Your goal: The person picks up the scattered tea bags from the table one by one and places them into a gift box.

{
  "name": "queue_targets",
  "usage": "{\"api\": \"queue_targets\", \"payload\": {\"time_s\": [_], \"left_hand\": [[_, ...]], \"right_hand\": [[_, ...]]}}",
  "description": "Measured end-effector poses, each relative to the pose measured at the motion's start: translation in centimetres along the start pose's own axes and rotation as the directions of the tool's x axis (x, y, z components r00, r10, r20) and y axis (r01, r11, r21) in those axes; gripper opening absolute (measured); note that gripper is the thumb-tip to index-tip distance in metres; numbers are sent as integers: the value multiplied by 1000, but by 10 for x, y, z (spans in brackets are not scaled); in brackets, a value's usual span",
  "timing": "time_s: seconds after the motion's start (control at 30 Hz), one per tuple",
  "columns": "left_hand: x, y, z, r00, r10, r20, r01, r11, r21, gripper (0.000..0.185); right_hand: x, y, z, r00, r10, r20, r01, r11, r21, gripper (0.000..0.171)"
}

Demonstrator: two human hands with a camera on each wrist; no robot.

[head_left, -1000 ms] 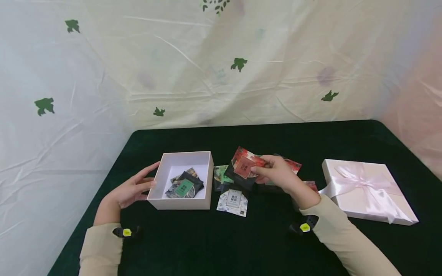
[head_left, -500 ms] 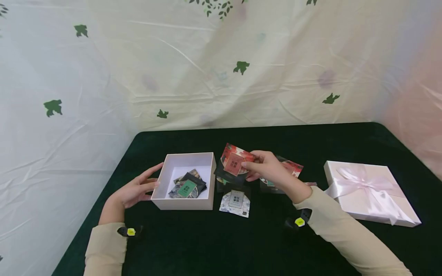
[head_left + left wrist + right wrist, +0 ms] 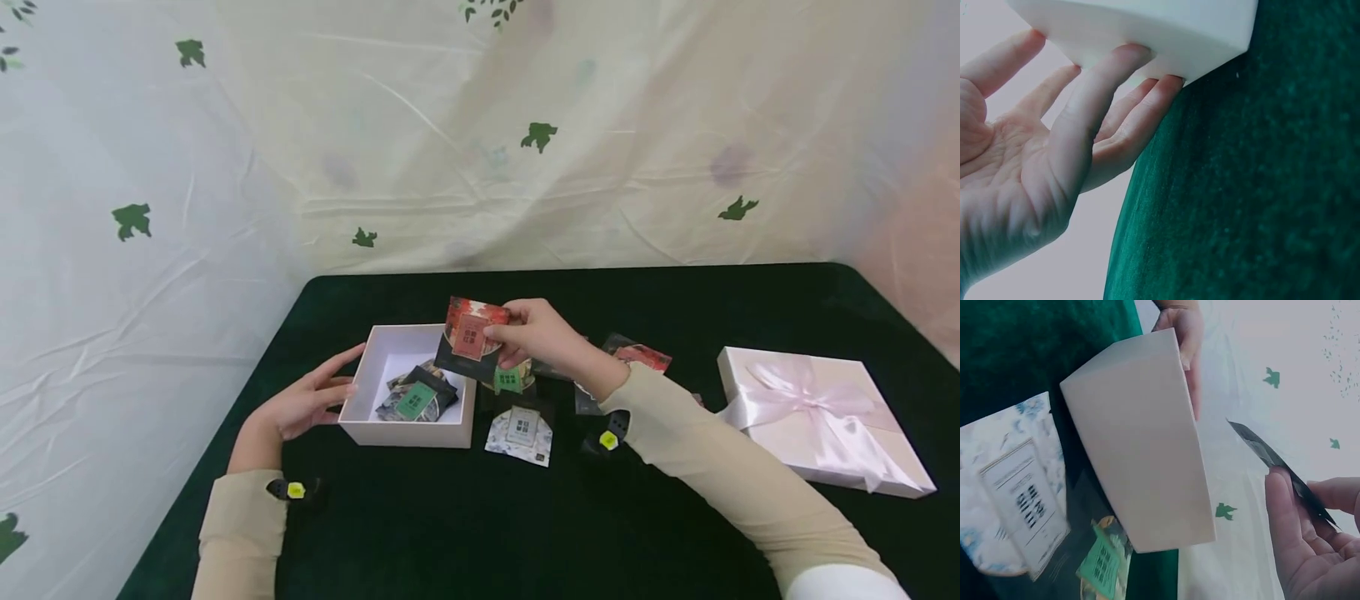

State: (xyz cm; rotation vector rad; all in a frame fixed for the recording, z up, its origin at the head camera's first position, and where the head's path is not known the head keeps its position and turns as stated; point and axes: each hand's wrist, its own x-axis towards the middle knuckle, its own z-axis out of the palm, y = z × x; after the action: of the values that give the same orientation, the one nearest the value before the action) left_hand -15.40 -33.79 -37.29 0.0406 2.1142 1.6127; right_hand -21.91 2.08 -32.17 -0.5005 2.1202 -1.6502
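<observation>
My right hand point(image 3: 542, 337) pinches a red-and-black sachet point(image 3: 471, 333) by its right edge, thumb on the front face. The sachet is held above the right rim of a pale pink open box point(image 3: 408, 434) and overlaps it in the head view. In the right wrist view the sachet point(image 3: 1282, 472) appears nearly edge-on. Inside the box lie a green-labelled dark sachet point(image 3: 417, 402) and a tan-patterned one partly beneath it. My left hand point(image 3: 307, 398) has its extended fingers against the box's left side; the left wrist view shows the fingertips touching the wall point(image 3: 1210, 31).
A white floral sachet point(image 3: 519, 433) and a green-labelled sachet point(image 3: 512, 380) lie right of the box. More sachets, one red point(image 3: 643, 357), lie behind my right forearm. A pink lid point(image 3: 817, 417) with a ribbon bow rests on the dark green table point(image 3: 465, 533) at right.
My right hand has carried the red-and-black sachet left, from over the loose sachets to the box's right rim. The left hand keeps its place at the box; the head view has shifted slightly.
</observation>
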Motion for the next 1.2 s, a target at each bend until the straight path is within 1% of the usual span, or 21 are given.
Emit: {"api": "queue_targets", "payload": {"time_s": [0.17, 0.4, 0.53, 0.63, 0.77, 0.93, 1.07, 1.2], "left_hand": [[1, 0, -3, 1000, 3, 2, -3, 1000, -1, 69], [3, -2, -3, 1000, 8, 19, -7, 1000, -13, 69], [5, 0, -3, 1000, 14, 5, -14, 1000, -5, 69], [5, 2, -4, 1000, 11, -6, -11, 1000, -3, 70], [4, 2, -4, 1000, 5, 3, -5, 1000, -12, 70], [6, 0, -2, 1000, -6, 13, 6, 1000, -19, 70], [6, -1, -1, 1000, -13, 11, 14, 1000, -16, 70], [4, -1, -1, 1000, -11, 14, 11, 1000, -14, 70]], "right_hand": [[16, -9, 12, 999, 46, 23, -46, 999, -16, 23], [37, -14, 23, 993, 105, 51, -102, 993, -60, 20], [49, -18, 28, 991, 126, 54, -124, 991, -48, 19], [56, -21, 33, 991, 127, 52, -125, 992, -31, 20], [59, -23, 39, 991, 128, 46, -127, 992, -17, 19], [61, -20, 45, 990, 134, 54, -134, 991, -2, 19], [62, -18, 51, 988, 135, 76, -137, 991, 12, 19], [62, -18, 56, 985, 128, 114, -129, 992, -2, 22]]}}
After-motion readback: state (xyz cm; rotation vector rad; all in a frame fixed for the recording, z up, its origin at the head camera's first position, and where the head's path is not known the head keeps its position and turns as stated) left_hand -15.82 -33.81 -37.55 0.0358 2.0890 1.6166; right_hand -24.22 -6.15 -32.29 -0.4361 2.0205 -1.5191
